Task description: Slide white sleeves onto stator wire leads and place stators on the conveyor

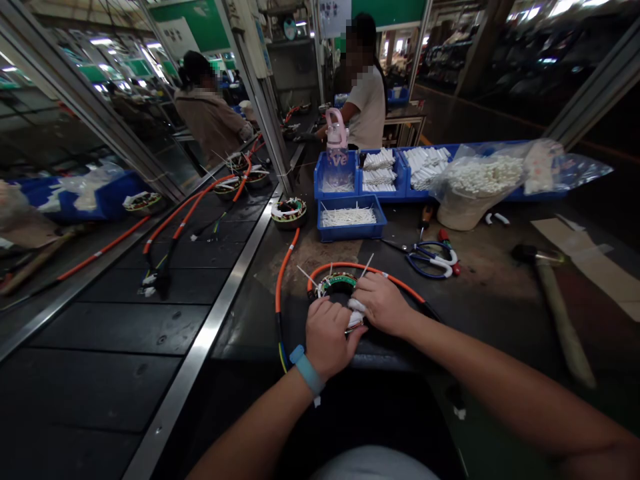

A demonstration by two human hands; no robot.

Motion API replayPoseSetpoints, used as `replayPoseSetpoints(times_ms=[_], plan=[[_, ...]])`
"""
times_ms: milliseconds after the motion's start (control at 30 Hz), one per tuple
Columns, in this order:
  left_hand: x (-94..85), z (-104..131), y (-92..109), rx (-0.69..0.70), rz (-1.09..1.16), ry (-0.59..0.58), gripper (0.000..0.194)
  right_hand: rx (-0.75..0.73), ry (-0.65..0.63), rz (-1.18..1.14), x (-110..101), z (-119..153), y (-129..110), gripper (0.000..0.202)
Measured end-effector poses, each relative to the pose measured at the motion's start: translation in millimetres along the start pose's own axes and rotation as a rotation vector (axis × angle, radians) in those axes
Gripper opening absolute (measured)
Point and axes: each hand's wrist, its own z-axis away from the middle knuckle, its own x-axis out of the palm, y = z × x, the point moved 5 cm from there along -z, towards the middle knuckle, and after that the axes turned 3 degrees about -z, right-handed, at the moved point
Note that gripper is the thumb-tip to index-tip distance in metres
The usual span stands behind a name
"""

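We're gripping the ring-shaped wound part w/ both hands at the near edge of the workbench. Our L hand is closing around its near-left side, fingers curling in, & our R hand is pinching white wrapping on its near-right side. Thin white ties are sticking up from the ring, & an orange sleeved cable is curving round behind it. Just beyond, a small blue tray is holding more white strips, w/ blue-handled scissors lying to its right. A hammer is resting far R, & another wound ring is sitting left of the tray. Two co-workers are working further back.
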Motion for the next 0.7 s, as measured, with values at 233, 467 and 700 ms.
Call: replayPoseSetpoints(times_ms=[233, 467, 700], plan=[[-4.8, -1, 3, 0.006, -0.019, -0.077, 0.021, 0.066, -0.14, 0.034, 4, -23, 0, 0.019], [-33.0, -10, -16, 0.199, -0.017, -0.3, 0.027, 0.231, 0.145, -0.311, -20, 17, 8, 0.025], [-15.0, -10, -10, 0.018, 0.012, -0.231, 0.025, 0.114, 0.225, -0.195, -6, 54, -32, 0.051]])
